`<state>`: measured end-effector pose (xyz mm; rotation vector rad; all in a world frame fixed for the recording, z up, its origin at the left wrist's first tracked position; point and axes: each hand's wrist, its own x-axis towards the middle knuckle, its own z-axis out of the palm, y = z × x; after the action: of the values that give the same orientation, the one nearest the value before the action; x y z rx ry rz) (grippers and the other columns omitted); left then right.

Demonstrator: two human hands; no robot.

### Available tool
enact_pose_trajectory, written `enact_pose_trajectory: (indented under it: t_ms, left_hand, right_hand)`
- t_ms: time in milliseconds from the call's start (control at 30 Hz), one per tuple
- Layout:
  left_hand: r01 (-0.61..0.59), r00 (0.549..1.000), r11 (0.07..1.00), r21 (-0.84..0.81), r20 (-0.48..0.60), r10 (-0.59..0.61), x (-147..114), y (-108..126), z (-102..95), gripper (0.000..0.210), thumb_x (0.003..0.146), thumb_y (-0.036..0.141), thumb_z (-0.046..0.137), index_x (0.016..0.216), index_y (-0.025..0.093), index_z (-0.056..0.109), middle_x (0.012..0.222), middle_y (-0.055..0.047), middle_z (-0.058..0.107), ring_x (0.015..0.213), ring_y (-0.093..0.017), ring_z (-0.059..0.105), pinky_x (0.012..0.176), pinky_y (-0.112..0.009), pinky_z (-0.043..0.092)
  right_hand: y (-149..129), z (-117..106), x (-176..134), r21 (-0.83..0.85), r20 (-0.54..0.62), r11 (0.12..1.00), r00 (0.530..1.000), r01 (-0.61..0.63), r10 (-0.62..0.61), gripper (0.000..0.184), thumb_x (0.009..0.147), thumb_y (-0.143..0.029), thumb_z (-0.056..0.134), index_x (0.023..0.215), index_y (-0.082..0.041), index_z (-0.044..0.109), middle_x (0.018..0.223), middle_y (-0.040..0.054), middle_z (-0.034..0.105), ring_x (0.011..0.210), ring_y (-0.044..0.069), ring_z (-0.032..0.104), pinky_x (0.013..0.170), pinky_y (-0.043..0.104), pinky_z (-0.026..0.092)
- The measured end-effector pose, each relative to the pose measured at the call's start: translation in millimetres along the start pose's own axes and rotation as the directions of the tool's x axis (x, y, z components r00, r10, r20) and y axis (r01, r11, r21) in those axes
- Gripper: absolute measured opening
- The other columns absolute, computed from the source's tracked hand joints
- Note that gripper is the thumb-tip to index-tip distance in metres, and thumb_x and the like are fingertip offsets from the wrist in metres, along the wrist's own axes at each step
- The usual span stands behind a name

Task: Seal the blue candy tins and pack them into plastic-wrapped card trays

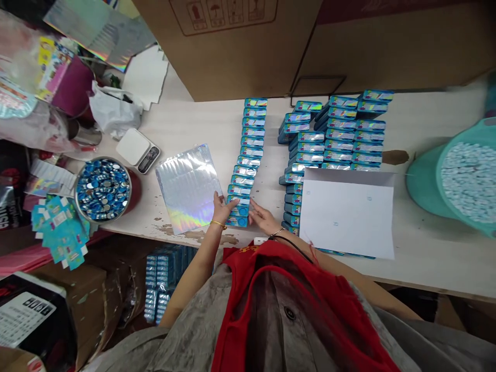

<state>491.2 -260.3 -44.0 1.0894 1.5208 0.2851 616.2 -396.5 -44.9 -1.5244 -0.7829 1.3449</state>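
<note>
A long row of small blue boxes [250,151] runs away from me across the table, ends with shiny labels facing up. At its near end, my left hand [221,211] rests against the left side, thumb touching a box and fingers apart. My right hand [265,218] reaches to the right side of the same end, fingers stretched out and their tips at the boxes. Neither hand has lifted anything. Close to the left hand lies a silvery holographic sheet [188,188], flat on the table.
Blue box stacks [339,134] stand right, partly under a white card sheet [346,219]. A teal tub [430,175] of small white pieces is far right. Left are a bowl [134,188] of blue-and-silver pieces and a small scale [135,147]. Large cartons [240,62] line the back.
</note>
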Motion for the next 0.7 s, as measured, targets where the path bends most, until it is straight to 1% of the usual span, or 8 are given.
enact_pose_trajectory:
  t_ms: [100, 167, 267, 400, 500, 567, 633, 700]
  left_hand:
    - [-0.027, 0.999, 0.995, 0.095, 0.029, 0.024, 2, 6, -8.5, 0.108, 0.060, 0.036, 0.083, 0.147, 0.016, 0.021, 0.141, -0.020, 0.039, 0.130, -0.029, 0.045, 0.102, -0.038, 0.042]
    - [-0.180, 0.981, 0.933, 0.313, -0.013, 0.194, -3, 18, -13.6, 0.108, 0.057, 0.038, 0.084, 0.146, 0.016, 0.027, 0.141, -0.021, 0.041, 0.131, -0.034, 0.042, 0.107, -0.045, 0.036]
    - [-0.489, 0.824, 0.676, 0.552, 0.038, 0.565, -13, 49, -3.1, 0.091, 0.068, 0.044, 0.077, 0.143, 0.016, 0.034, 0.140, -0.020, 0.043, 0.134, -0.037, 0.037, 0.110, -0.052, 0.029]
    - [-0.783, 0.569, 0.376, 0.496, 0.324, 0.756, -33, 104, 67.1, 0.058, 0.079, 0.037, 0.068, 0.131, 0.018, 0.051, 0.130, -0.016, 0.053, 0.125, -0.032, 0.046, 0.106, -0.046, 0.034]
    - [-0.822, 0.529, 0.260, 0.507, 0.507, 0.681, -48, 136, 138.8, 0.064, 0.074, 0.031, 0.074, 0.132, 0.015, 0.051, 0.135, -0.020, 0.049, 0.127, -0.036, 0.043, 0.102, -0.050, 0.036]
    - [-0.830, 0.518, 0.193, 0.524, 0.595, 0.614, -52, 144, 177.2, 0.048, 0.075, 0.021, 0.073, 0.121, 0.017, 0.060, 0.137, -0.019, 0.049, 0.128, -0.036, 0.043, 0.100, -0.051, 0.038]
    - [-0.886, 0.426, 0.109, 0.451, 0.696, 0.577, -52, 141, 199.9, 0.018, 0.081, 0.013, 0.063, 0.098, 0.017, 0.068, 0.131, -0.015, 0.056, 0.123, -0.033, 0.049, 0.095, -0.048, 0.041]
    - [-0.924, 0.340, 0.077, 0.375, 0.710, 0.617, -56, 129, 202.3, 0.016, 0.086, 0.013, 0.056, 0.092, 0.021, 0.069, 0.125, -0.010, 0.061, 0.117, -0.028, 0.055, 0.091, -0.043, 0.044]
  right_hand:
    - [-1, 2, 4, -0.040, 0.161, 0.998, 0.986, -0.046, 0.052, 0.068, 0.090, -0.048, 0.044, 0.149, -0.017, 0.030, 0.061, -0.0047, 0.059, 0.058, 0.015, 0.056, 0.069, 0.031, 0.049]
    - [-6, -1, 10, -0.124, 0.171, 0.990, 0.982, -0.060, 0.081, 0.069, 0.089, -0.045, 0.049, 0.149, -0.017, 0.030, 0.061, -0.0050, 0.061, 0.059, 0.015, 0.057, 0.068, 0.030, 0.048]
    - [-22, -17, 15, -0.154, 0.031, 0.986, 0.997, -0.068, 0.073, 0.059, 0.089, -0.043, 0.048, 0.141, -0.016, 0.043, 0.064, -0.0022, 0.063, 0.063, 0.016, 0.058, 0.069, 0.031, 0.048]
    - [-51, -54, -10, -0.127, -0.179, 0.991, 0.984, -0.033, 0.010, 0.049, 0.088, -0.051, 0.044, 0.113, -0.014, 0.065, 0.065, 0.0014, 0.062, 0.064, 0.016, 0.057, 0.068, 0.031, 0.049]
    - [-70, -80, -58, -0.134, -0.297, 0.991, 0.954, -0.005, -0.035, 0.050, 0.082, -0.059, 0.049, 0.101, -0.017, 0.069, 0.071, 0.0036, 0.065, 0.068, 0.017, 0.059, 0.070, 0.033, 0.050]
    - [-76, -92, -95, -0.135, -0.406, 0.990, 0.914, -0.051, -0.008, 0.051, 0.076, -0.062, 0.054, 0.098, -0.019, 0.069, 0.083, 0.0064, 0.069, 0.072, 0.019, 0.060, 0.072, 0.034, 0.051]
    - [-74, -101, -129, -0.109, -0.524, 0.980, 0.847, -0.166, 0.085, 0.055, 0.071, -0.066, 0.058, 0.100, -0.021, 0.070, 0.077, 0.0056, 0.067, 0.066, 0.020, 0.059, 0.065, 0.035, 0.051]
    - [-69, -105, -158, -0.079, -0.625, 0.957, 0.761, -0.280, 0.172, 0.056, 0.067, -0.069, 0.060, 0.101, -0.025, 0.070, 0.073, 0.0051, 0.066, 0.062, 0.022, 0.057, 0.064, 0.039, 0.051]
